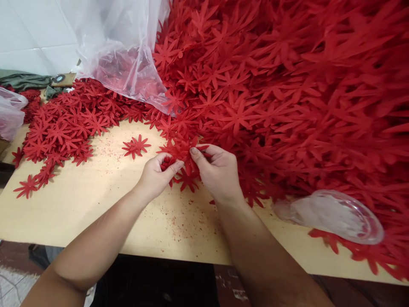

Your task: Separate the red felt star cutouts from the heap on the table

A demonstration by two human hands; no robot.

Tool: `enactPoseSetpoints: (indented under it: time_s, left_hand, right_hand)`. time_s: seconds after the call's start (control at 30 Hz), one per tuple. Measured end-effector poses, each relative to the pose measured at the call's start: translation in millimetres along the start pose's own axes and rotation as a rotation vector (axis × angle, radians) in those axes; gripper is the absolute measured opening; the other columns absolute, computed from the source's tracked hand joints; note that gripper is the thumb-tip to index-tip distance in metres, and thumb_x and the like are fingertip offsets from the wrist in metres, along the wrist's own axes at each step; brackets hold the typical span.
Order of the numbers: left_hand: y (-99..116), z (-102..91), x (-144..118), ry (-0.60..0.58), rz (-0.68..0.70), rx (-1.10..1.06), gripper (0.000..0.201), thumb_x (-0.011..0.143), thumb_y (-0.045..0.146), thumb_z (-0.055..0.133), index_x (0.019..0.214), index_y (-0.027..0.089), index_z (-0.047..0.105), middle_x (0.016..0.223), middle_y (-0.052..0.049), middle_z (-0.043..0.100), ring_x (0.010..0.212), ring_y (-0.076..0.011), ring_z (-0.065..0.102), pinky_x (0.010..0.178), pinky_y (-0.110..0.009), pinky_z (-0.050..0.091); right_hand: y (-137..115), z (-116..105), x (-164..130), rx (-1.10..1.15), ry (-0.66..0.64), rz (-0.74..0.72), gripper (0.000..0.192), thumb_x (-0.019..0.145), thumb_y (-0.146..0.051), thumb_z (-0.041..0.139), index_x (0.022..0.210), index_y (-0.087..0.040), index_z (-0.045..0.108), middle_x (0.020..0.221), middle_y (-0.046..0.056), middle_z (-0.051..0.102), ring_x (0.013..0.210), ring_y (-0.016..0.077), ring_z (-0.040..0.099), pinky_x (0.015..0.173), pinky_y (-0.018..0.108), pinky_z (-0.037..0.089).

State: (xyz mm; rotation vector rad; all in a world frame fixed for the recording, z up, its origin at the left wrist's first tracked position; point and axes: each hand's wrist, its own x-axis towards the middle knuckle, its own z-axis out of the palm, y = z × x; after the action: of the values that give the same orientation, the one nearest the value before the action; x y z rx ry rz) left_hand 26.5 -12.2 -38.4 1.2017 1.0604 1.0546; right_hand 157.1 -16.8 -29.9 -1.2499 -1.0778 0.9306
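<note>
At the left, a pile of red flower shapes (60, 132) leaves bare worktop (105, 196) in front of it, down to the near edge, which slopes slightly down to the right. One small loose cluster (136, 146) lies on this open patch, behind the left hand (156, 172). Behind it, a clear plastic bag (124, 64) closes off the room. Right of centre, a large heap (271, 85) crowds the space; the bare strip narrows past a clear plastic container (338, 215) near the front edge.

The held flower shapes (183, 151) are between the hands, at the heap's left margin. Their petals fan outward, with no clear long axis; one tip points right, past the right hand (220, 172). The left fingers are pinched on red petals, as are the right fingers.
</note>
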Motion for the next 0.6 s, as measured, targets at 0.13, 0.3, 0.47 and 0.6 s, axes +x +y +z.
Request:
enactPoseSetpoints:
  time_s: [0.13, 0.3, 0.47, 0.6]
  left_hand:
    - [1, 0.2, 0, 0.01, -0.005, -0.04, 0.033, 0.067, 0.044, 0.074, 0.07, 0.017, 0.055, 0.065, 0.003, 0.057, 0.06, -0.0077, 0.049, 0.061, -0.023, 0.042]
    - [1, -3.1, 2, 0.05, -0.019, -0.122, 0.029, 0.065, 0.037, 0.076, 0.078, 0.016, 0.06, 0.072, 0.001, 0.063, 0.066, -0.009, 0.055, 0.067, -0.024, 0.046]
    - [-3, -2.7, 2, 0.057, -0.053, -0.143, 0.021, 0.066, 0.025, 0.075, 0.081, 0.016, 0.063, 0.072, 0.001, 0.064, 0.064, -0.0083, 0.055, 0.066, -0.024, 0.046]
    - [-3, -1.8, 2, 0.032, -0.029, -0.18, 0.016, 0.067, 0.023, 0.074, 0.078, 0.016, 0.064, 0.075, 0.0, 0.066, 0.068, -0.0091, 0.057, 0.071, -0.025, 0.047]
  right_hand:
    - [3, -8, 6, -0.052, 0.081, -0.037, 0.025, 0.072, -0.043, 0.07, 0.065, -0.02, 0.062, 0.062, 0.0, 0.062, 0.057, 0.0129, 0.054, 0.057, 0.029, 0.047]
    - [18, -24, 22, -0.005, 0.255, -0.088, 0.029, 0.07, -0.049, 0.071, 0.07, -0.023, 0.06, 0.06, -0.002, 0.057, 0.051, 0.0123, 0.049, 0.05, 0.029, 0.042]
    - [17, -25, 21, -0.038, 0.15, -0.063, 0.04, 0.069, -0.058, 0.071, 0.061, -0.024, 0.052, 0.054, -0.003, 0.048, 0.046, 0.0104, 0.04, 0.044, 0.027, 0.033]
    - [15, -23, 19, -0.093, 0.169, -0.076, 0.051, 0.073, -0.063, 0.064, 0.053, -0.024, 0.04, 0.048, -0.004, 0.035, 0.044, 0.0099, 0.031, 0.043, 0.028, 0.025]
